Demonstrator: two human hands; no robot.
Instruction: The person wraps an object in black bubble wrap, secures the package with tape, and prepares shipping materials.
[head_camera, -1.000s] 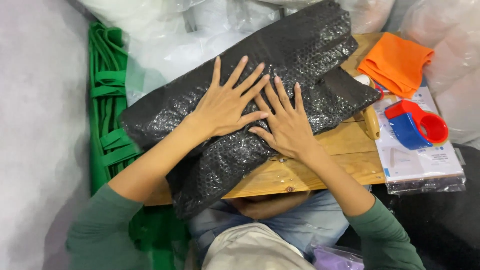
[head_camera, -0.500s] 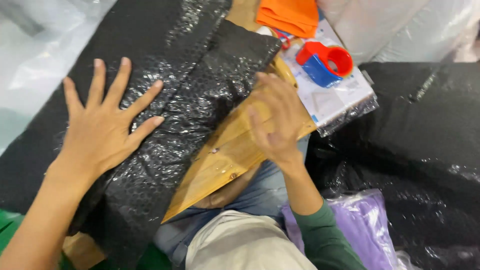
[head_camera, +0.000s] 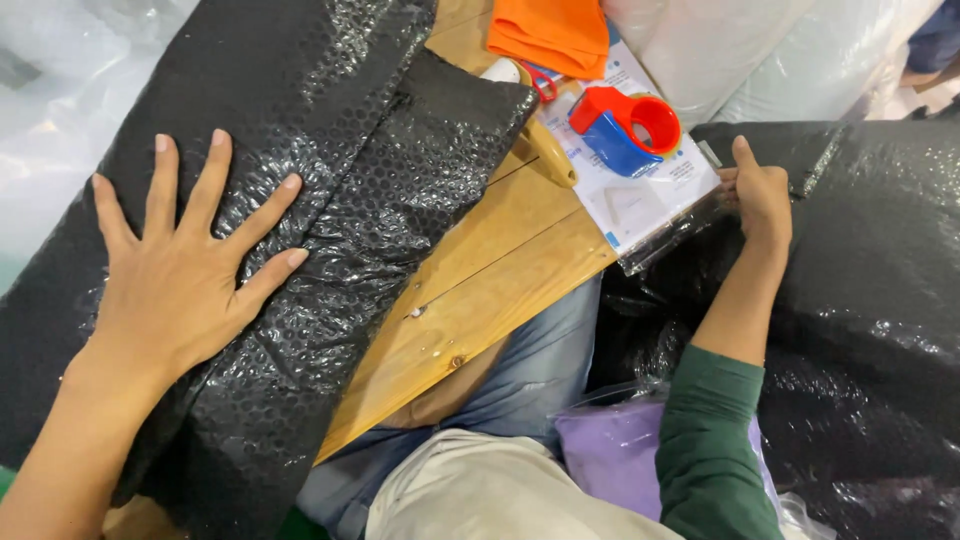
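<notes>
My left hand (head_camera: 185, 265) lies flat with fingers spread on a package wrapped in black bubble wrap (head_camera: 300, 200), which rests across a wooden board (head_camera: 490, 280). My right hand (head_camera: 757, 195) reaches to the right, its fingers closed on the edge of a big sheet of black bubble wrap (head_camera: 870, 300) beside the board. A red and blue tape dispenser (head_camera: 625, 128) sits on a stack of clear plastic sleeves with white paper (head_camera: 650, 195), just left of my right hand.
Folded orange cloth (head_camera: 550, 35) lies at the board's far end. Rolls of clear bubble wrap (head_camera: 750, 50) stand at the top right. A purple bag (head_camera: 610, 450) sits by my lap. Clear plastic (head_camera: 50, 100) fills the left.
My right hand left the wrapped package and board and reached right to grip the edge of the black bubble wrap sheet. The view swung to the right. My left hand stayed pressed on the package.
</notes>
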